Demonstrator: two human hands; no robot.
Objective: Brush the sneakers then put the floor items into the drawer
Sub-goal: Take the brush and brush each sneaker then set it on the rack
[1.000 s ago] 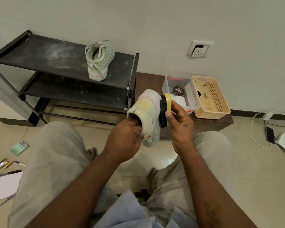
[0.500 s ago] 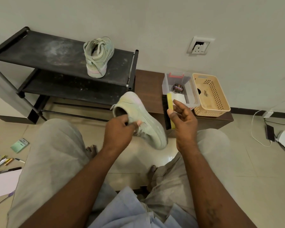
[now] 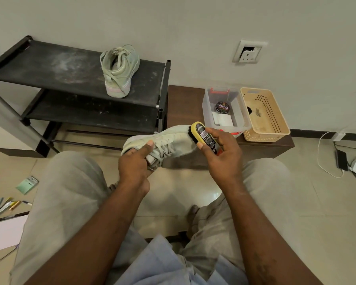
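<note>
two tiers make up the black shoe rack (image 3: 49, 66) against the wall; just right of it we record a low brown cabinet (image 3: 183, 99). a white sheet (image 3: 2, 233) lies on the floor at our left. on the cabinet stand a beige basket (image 3: 275, 131) and a clear box (image 3: 207, 112), side by side. the shelved sneaker (image 3: 119, 68), pale green, stands on the rack's top tier near its right end. the held sneaker (image 3: 177, 138) is in the air before the cabinet, above our knees: our left hand (image 3: 134, 167) grips it at the opening, thumb over the laces. our right hand (image 3: 222, 155) is curled round a yellow brush (image 3: 202, 135), bristles against the toe. a green packet (image 3: 27, 185) and several pens (image 3: 6, 205) lie near the sheet. a polish tin (image 3: 222, 106) sits inside the box.
</note>
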